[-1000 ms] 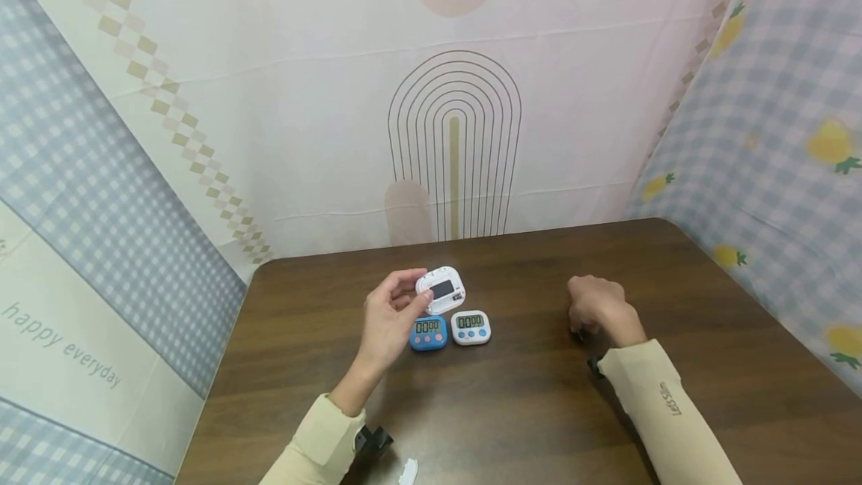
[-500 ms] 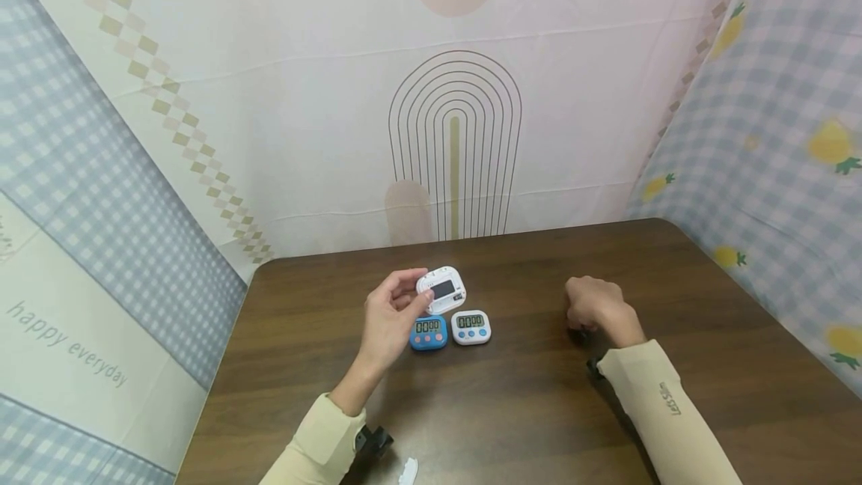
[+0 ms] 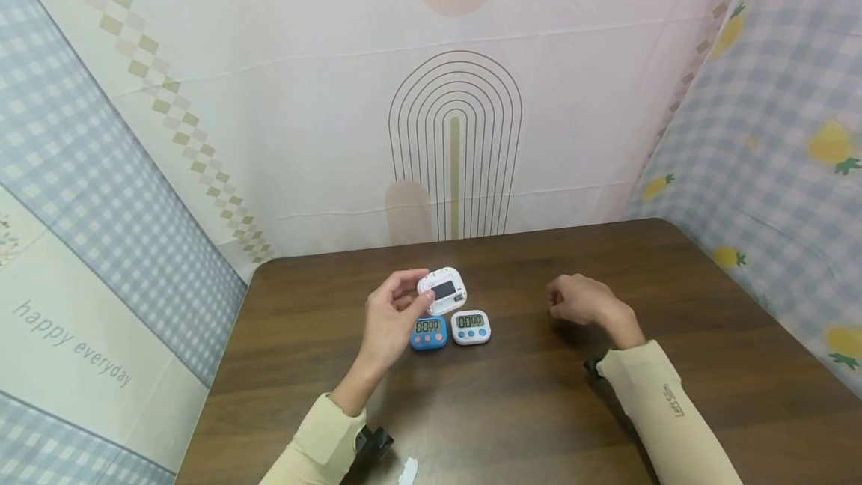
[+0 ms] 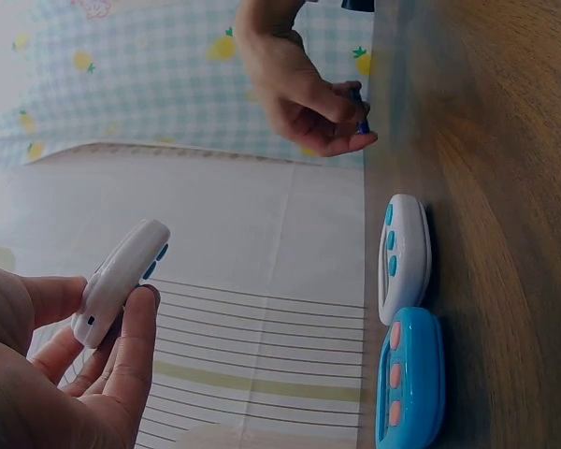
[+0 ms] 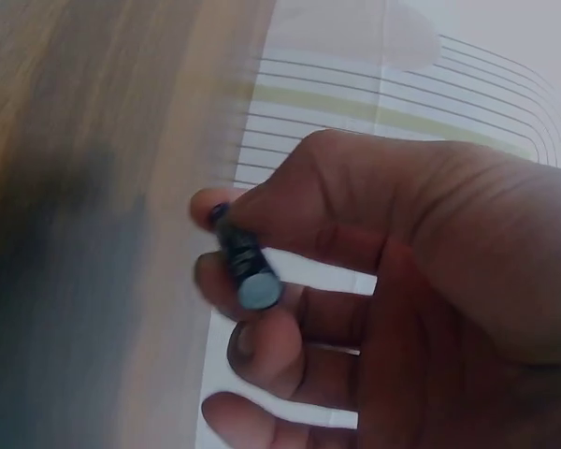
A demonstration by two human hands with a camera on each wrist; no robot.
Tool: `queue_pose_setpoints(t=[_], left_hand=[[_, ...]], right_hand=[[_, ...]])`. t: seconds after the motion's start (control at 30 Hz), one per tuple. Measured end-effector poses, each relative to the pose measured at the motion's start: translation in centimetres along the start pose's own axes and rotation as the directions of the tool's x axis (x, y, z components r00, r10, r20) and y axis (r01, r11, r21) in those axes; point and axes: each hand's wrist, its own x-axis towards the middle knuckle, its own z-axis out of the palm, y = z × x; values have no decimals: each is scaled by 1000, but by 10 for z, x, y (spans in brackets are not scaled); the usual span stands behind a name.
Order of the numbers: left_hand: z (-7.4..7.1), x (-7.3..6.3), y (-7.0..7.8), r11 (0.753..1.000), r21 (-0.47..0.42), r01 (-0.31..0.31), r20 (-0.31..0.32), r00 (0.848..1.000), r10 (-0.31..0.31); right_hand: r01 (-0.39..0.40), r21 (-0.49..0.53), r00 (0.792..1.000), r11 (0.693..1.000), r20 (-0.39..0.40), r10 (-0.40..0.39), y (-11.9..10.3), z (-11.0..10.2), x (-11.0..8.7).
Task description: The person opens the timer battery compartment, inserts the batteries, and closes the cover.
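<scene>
My left hand (image 3: 387, 324) pinches a white digital timer (image 3: 453, 280) between thumb and fingers, above the table. The timer's back faces up in the head view, with a dark rectangle and an uncovered slot near its lower edge. My right hand (image 3: 584, 301), off to the right over the table, pinches a small dark battery (image 5: 246, 266) between thumb and fingers. The battery's flat silvery end shows in the right wrist view. Below the held timer lie a blue timer (image 3: 428, 343) with pink buttons and a white timer (image 3: 472, 334) with blue buttons, side by side, both screens up.
A small white plastic piece (image 3: 408, 472) lies at the near edge of the view, by the left sleeve. The brown wooden table (image 3: 525, 410) ends at a patterned cloth backdrop (image 3: 323, 133), with checked cloth on both sides.
My right hand has risen from the table and moved a little to the left, holding the battery. The left hand and its timer stay nearly still.
</scene>
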Motion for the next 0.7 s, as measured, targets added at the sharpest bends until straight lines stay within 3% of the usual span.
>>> queue_pose_setpoints(t=[0.13,0.27,0.7], left_hand=[[0,0,0,1000,-3,0,0,1000,0],[1,0,0,1000,-4,-1,0,1000,1],[2,-1,-3,1000,-17,9,17,1000,-8]], right_hand=[[89,63,996,994,-24,-88,-2,0,3],[202,140,979,969,-55,-196,-6,-1,5],[438,222,892,871,-231,-389,-32,-5,3]])
